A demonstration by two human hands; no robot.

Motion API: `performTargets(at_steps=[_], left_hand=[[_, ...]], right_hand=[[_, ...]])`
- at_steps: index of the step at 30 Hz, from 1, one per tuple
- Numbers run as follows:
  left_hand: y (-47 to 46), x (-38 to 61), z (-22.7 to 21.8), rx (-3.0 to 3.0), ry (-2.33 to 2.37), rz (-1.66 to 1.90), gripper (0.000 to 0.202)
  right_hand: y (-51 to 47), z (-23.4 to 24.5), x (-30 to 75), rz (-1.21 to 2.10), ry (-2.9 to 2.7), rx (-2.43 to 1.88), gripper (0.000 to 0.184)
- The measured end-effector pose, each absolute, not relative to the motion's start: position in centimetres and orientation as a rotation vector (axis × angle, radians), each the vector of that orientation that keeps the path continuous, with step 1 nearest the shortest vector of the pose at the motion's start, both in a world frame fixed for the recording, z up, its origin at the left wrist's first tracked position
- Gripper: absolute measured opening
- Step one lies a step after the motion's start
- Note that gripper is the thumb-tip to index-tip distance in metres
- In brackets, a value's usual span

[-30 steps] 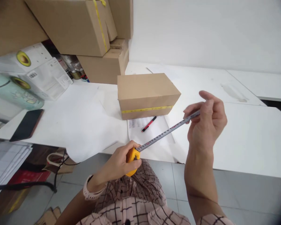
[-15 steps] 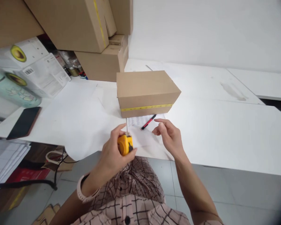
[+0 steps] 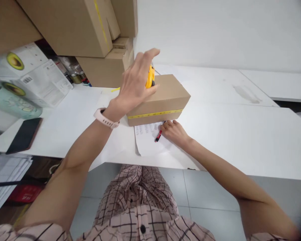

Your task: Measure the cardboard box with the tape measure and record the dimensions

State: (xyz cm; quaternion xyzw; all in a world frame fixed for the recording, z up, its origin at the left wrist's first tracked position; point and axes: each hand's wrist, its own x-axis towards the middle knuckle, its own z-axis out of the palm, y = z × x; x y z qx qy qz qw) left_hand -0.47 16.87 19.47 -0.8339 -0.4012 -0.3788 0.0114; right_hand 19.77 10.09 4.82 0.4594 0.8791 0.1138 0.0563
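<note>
My left hand (image 3: 136, 78) is closed round a yellow tape measure (image 3: 149, 77) and holds it over the top of a brown cardboard box (image 3: 163, 97) with yellow tape along its side. A short yellow strip (image 3: 115, 89) shows to the left of that hand; whether it belongs to the tape measure I cannot tell. In front of the box, my right hand (image 3: 174, 132) rests on a sheet of paper (image 3: 147, 145) with written columns. Its fingers are curled over the upper part of a red and black pen (image 3: 159, 135), hiding that end.
Stacked cartons (image 3: 100, 70) stand at the back left. Along the left side are white boxes with avocado pictures (image 3: 41, 78), a mint-green bottle (image 3: 15, 100) and a black phone (image 3: 25, 135). A white wall (image 3: 215, 33) rises behind the white table (image 3: 228, 134).
My left hand has carried the tape measure forward and up, from the table's front edge to above the box. My right hand has come down onto the pen, which has shifted slightly.
</note>
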Motion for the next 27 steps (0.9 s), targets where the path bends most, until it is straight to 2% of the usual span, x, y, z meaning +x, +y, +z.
performTargets(at_steps=[4, 10, 12, 14, 16, 17, 19, 21, 22, 24, 27], left_hand=[[22.2, 0.6, 16.7, -2.749, -1.393, -0.853, 0.054], [23.4, 0.7, 14.4, -2.72, -1.404, -0.768, 0.047], [23.1, 0.9, 14.4, -2.719, -1.412, -0.756, 0.047], [23.0, 1.2, 14.3, -2.727, -1.428, -0.744, 0.046], [23.3, 1.4, 14.0, -2.74, -1.436, -0.757, 0.045], [23.6, 1.5, 13.9, -2.745, -1.438, -0.772, 0.045], [24.1, 1.5, 13.9, -2.748, -1.425, -0.821, 0.044], [24.2, 1.4, 14.4, -2.739, -1.376, -0.89, 0.043], [23.9, 1.3, 14.9, -2.723, -1.338, -0.923, 0.044], [22.1, 1.4, 16.0, -2.671, -1.256, -0.966, 0.045], [17.0, 1.6, 15.8, -2.703, -1.141, -0.882, 0.027]], right_hand=[[10.8, 5.4, 19.9, 0.362, 2.686, 1.288, 0.033], [11.3, 5.6, 21.9, 0.262, 2.862, 1.217, 0.032], [10.4, 5.3, 22.7, 0.192, 3.033, 1.295, 0.027], [8.9, 5.0, 22.8, 0.083, 3.241, 1.573, 0.022], [7.3, 4.7, 22.0, -0.203, 3.324, 2.122, 0.021], [6.8, 4.5, 21.2, -0.476, 3.245, 2.448, 0.023], [6.5, 3.9, 19.5, -1.246, 2.889, 2.875, 0.029], [7.2, 3.1, 18.0, -1.951, 2.545, 2.861, 0.035], [7.7, 2.6, 17.5, -2.169, 2.454, 2.779, 0.038], [8.8, 1.5, 17.0, -2.285, 2.421, 2.668, 0.039], [9.7, 0.4, 17.2, -1.834, 2.639, 2.709, 0.032]])
